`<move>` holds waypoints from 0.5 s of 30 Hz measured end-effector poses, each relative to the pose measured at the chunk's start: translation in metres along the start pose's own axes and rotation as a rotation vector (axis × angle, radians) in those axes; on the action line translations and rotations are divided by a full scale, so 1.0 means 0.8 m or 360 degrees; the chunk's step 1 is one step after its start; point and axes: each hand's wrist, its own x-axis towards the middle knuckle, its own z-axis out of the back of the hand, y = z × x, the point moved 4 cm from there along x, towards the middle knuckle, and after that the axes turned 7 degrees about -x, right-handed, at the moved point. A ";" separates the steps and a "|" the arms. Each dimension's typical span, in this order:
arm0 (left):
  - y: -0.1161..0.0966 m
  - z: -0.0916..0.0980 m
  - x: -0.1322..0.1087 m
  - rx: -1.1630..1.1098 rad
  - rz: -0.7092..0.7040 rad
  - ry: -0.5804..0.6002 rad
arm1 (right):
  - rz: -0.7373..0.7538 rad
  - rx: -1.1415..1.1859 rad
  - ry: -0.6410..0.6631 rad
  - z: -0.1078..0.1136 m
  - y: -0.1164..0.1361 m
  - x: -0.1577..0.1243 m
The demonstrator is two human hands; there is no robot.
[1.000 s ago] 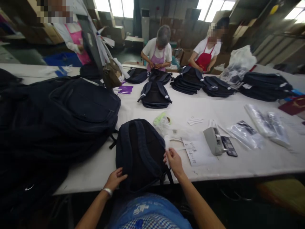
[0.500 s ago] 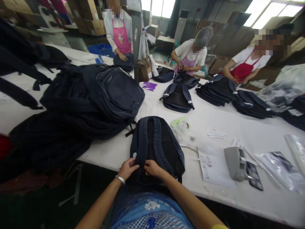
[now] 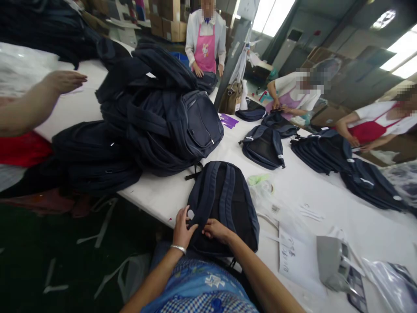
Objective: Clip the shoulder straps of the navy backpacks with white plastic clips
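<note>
A dark navy backpack (image 3: 243,204) lies in front of me at the table's near edge, its black back panel and shoulder straps facing up. My left hand (image 3: 184,228) grips the lower part of its left shoulder strap (image 3: 207,198), thumb on top, beside a white round tag (image 3: 190,214). From the other side of that strap, my right hand (image 3: 216,230) pinches the edge with its fingers curled. Exactly what lies between the right fingertips is hidden.
A tall backpack pile (image 3: 156,117) stands to the left, a co-worker's arm (image 3: 42,102) beside it. Three people work across the table (image 3: 228,143) near stacked backpacks (image 3: 321,148). Plastic bags, a marked paper (image 3: 293,252) and a grey tape dispenser (image 3: 330,261) lie right.
My view has swung left and tilted. A co-worker's arm now shows at the left, and another backpack rests on top of the pile. Both my hands stay at the strap.
</note>
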 end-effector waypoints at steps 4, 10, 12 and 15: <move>0.010 0.003 0.003 -0.0069 0.0237 0.0038 | -0.0010 -0.0013 0.0089 0.004 -0.007 0.004; 0.019 -0.002 0.010 -0.0462 0.0363 0.0179 | -0.0001 -0.0072 0.0143 0.004 -0.002 0.003; 0.022 -0.003 0.010 -0.0575 0.0430 0.0188 | 0.0004 -0.0119 0.0112 -0.001 -0.001 0.001; 0.024 -0.004 0.011 -0.0657 0.0496 0.0181 | 0.0053 -0.0083 0.0029 -0.011 -0.006 0.001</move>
